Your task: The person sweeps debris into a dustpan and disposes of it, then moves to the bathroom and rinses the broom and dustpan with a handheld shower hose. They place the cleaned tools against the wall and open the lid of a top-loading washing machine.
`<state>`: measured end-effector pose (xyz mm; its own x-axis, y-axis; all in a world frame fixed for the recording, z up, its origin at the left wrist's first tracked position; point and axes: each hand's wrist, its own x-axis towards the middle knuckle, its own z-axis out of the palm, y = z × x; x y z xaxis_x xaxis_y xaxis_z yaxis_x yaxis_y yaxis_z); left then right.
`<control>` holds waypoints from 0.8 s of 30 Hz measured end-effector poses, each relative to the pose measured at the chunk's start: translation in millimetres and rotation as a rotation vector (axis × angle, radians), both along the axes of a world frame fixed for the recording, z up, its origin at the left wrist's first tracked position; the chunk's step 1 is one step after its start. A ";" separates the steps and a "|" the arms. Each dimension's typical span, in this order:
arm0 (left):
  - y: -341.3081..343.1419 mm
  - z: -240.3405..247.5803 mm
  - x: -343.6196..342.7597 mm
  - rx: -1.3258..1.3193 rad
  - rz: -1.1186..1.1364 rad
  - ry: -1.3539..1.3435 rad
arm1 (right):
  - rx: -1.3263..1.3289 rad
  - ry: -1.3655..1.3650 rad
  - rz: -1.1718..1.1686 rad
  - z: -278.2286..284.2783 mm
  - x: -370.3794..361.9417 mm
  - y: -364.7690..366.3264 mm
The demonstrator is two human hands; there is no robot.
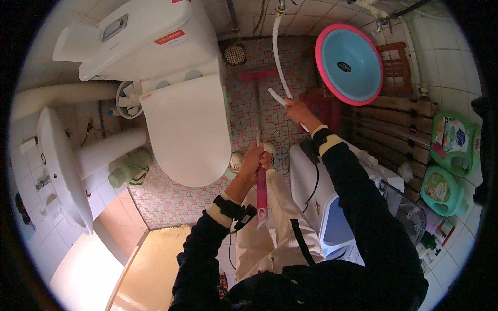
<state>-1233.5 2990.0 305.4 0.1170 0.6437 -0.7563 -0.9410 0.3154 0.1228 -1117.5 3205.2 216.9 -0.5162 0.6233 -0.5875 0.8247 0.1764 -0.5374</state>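
Note:
My left hand (253, 161) is closed around the handle of a floor squeegee (261, 192). The handle has a pink grip and a thin pole that runs away from me to a pink blade (258, 75) on the patterned tile floor. Farther forward and to the right, my right hand (300, 111) is wrapped round a white hose (278, 52). That hose hangs from a wall tap (281, 7) at the top, and its free end points up and left past my fingers. Whether water is flowing from it, I cannot tell.
To the left stands a white toilet (189, 129) with its lid down, with a waste bin (128, 98) and a washbasin (65, 171) beyond it. A blue basin with a pink rim (350, 65) leans at the upper right. Green jugs (443, 189) line the right wall. A round floor drain (235, 54) lies ahead.

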 end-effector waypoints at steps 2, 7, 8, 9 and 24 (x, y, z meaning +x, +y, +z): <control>-3.4 -2.3 -1.4 -0.157 0.026 -0.009 | -0.101 -0.034 -0.037 0.4 0.5 -1.5; -10.9 3.0 1.7 -0.056 -0.032 -0.004 | -0.005 -0.082 -0.087 12.0 -3.7 -0.5; -12.4 6.4 3.9 0.017 -0.055 -0.051 | -0.013 -0.109 -0.109 14.7 -4.9 0.7; -13.5 10.0 6.3 -0.051 -0.033 -0.007 | -0.067 -0.072 -0.139 17.4 -5.7 1.1; -21.3 25.9 31.4 -0.216 -0.096 0.034 | -0.047 -0.020 0.001 25.8 -35.0 8.1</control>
<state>-1202.0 2968.7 331.3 0.1421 0.4541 -0.8796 -0.9020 0.4253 0.0738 -1152.5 3213.3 242.7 -0.5046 0.5946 -0.6259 0.8350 0.1520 -0.5288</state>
